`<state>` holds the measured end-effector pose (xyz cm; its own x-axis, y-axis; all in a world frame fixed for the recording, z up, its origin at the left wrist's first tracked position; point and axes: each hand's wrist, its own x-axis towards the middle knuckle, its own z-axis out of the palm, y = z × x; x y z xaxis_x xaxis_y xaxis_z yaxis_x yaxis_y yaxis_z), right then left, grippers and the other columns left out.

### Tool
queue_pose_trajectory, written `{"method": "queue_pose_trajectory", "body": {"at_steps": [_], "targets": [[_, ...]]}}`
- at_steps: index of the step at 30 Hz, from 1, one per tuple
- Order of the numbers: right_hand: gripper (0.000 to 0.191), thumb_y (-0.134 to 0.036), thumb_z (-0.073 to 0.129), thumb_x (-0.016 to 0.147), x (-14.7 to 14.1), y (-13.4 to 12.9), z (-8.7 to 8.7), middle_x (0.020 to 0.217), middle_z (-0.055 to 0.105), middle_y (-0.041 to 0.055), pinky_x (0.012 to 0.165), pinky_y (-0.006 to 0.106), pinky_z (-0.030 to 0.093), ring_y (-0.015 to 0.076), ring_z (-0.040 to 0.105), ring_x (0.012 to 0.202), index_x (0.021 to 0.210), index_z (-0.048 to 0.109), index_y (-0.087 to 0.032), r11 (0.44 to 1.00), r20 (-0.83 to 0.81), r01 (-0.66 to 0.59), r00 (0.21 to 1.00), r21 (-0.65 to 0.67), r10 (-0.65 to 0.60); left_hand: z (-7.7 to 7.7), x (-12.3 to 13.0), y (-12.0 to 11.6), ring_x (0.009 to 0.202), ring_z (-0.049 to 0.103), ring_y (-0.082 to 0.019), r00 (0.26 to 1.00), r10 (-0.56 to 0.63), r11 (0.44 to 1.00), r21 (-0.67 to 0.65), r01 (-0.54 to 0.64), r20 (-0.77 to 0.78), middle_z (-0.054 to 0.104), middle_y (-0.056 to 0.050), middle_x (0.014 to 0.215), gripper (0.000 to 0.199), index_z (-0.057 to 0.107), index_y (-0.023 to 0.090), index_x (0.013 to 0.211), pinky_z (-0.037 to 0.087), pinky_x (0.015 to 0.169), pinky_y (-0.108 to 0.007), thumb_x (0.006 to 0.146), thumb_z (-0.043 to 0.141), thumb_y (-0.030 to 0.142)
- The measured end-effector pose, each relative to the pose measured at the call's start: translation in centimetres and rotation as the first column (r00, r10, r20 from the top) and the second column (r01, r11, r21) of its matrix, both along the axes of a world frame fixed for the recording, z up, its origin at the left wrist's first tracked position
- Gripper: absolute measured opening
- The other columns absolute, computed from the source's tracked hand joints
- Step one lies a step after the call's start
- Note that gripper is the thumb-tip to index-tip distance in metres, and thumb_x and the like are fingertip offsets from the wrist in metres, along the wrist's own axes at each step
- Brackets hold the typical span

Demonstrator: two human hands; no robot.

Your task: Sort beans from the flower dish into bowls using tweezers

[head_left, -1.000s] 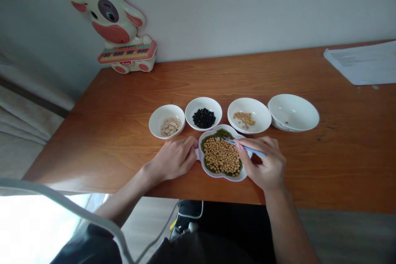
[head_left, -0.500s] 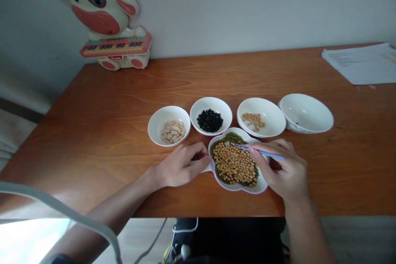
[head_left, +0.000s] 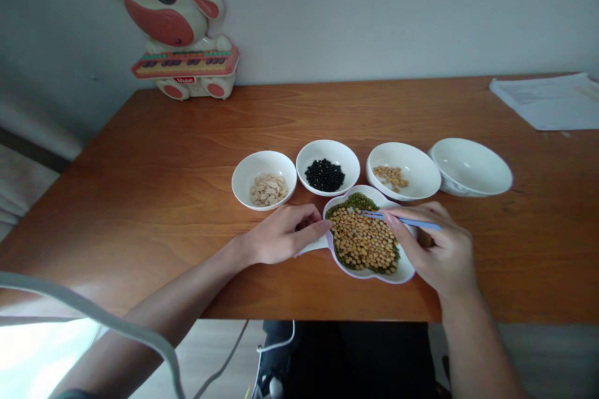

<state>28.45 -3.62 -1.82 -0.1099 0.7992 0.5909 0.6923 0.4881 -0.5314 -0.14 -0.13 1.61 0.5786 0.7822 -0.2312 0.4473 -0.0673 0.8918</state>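
Note:
A white dish with a lilac rim holds yellow beans and green beans. My left hand is closed on its handle at the left. In my right hand are blue tweezers, their tips among the beans near the dish's upper part. Behind the dish stand white bowls: one with pale flat pieces, one with black beans, one with a few yellow beans, and at the right one with nothing visible inside.
A cow-shaped toy keyboard stands at the back left of the wooden table. Papers lie at the back right. A grey curved tube crosses the lower left, and cables hang below the table's front edge.
The view has shifted slightly, so the table's contents appear a little higher and further right. Both hands keep their holds, and the tweezer tips remain in the dish.

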Motion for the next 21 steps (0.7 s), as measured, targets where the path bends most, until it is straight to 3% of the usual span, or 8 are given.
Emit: {"method": "queue_pose_trajectory", "body": {"at_steps": [4,9,11,14,18,21], "targets": [[0.018,-0.021,0.075,0.09,0.2,0.1,0.2,0.097,0.083,0.0002,0.076,0.04,0.056,0.0216,0.071,0.083,0.105,0.079,-0.03,0.999,-0.021,-0.029,0.999,0.013,0.029,0.2,0.4,-0.2,0.055,0.057,-0.012,0.999,0.034,0.999,0.002,-0.034,-0.032,0.06,0.001,0.065,0.039,0.06,0.02,0.083,0.039,0.048,-0.022,0.103,0.048,0.051],[0.019,-0.019,0.075,0.091,1.4,0.1,0.4,0.099,0.083,0.0005,0.073,0.036,0.058,0.0195,0.071,0.082,0.106,0.078,-0.029,0.993,-0.012,-0.118,0.993,0.02,0.118,1.6,1.2,-0.2,0.053,0.056,-0.013,0.984,-0.161,0.987,-0.014,0.16,-0.081,0.061,0.0,0.061,0.049,0.064,0.019,0.077,0.039,0.048,-0.023,0.105,0.042,0.053],[0.018,-0.019,0.075,0.091,2.1,0.3,0.5,0.099,0.083,0.0008,0.072,0.035,0.059,0.019,0.072,0.083,0.106,0.078,-0.028,0.987,-0.006,-0.157,0.988,0.022,0.157,2.2,1.8,0.1,0.048,0.053,-0.013,0.966,-0.2,0.978,0.02,0.206,-0.165,0.06,-0.001,0.056,0.057,0.061,0.02,0.067,0.036,0.047,-0.025,0.106,0.039,0.055],[0.015,-0.02,0.074,0.092,2.9,0.7,0.8,0.099,0.083,0.0011,0.071,0.034,0.061,0.0185,0.073,0.082,0.105,0.078,-0.028,0.975,0.009,-0.224,0.975,0.014,0.224,2.7,2.9,0.5,0.045,0.05,-0.013,0.915,-0.154,0.967,0.132,0.216,-0.373,0.055,-0.001,0.049,0.067,0.053,0.021,0.056,0.036,0.052,-0.028,0.108,0.031,0.056],[0.011,-0.023,0.07,0.094,3.5,1.8,1.7,0.096,0.083,0.0025,0.073,0.032,0.064,0.0187,0.077,0.083,0.099,0.08,-0.026,0.953,0.019,-0.301,0.953,-0.033,0.301,2.6,3.8,0.7,0.055,0.058,-0.016,0.842,-0.064,0.921,0.293,0.257,-0.536,0.066,-0.005,0.064,0.056,0.064,0.018,0.071,0.042,0.065,-0.031,0.106,0.036,0.051],[0.011,-0.024,0.068,0.096,3.8,2.5,3.0,0.096,0.083,0.0025,0.073,0.029,0.066,0.0179,0.079,0.083,0.099,0.079,-0.025,0.929,0.052,-0.364,0.929,-0.065,0.367,2.6,3.8,0.7,0.056,0.059,-0.016,0.824,-0.094,0.91,0.287,0.299,-0.559,0.069,-0.005,0.069,0.049,0.065,0.016,0.081,0.038,0.061,-0.03,0.106,0.035,0.047]]}}
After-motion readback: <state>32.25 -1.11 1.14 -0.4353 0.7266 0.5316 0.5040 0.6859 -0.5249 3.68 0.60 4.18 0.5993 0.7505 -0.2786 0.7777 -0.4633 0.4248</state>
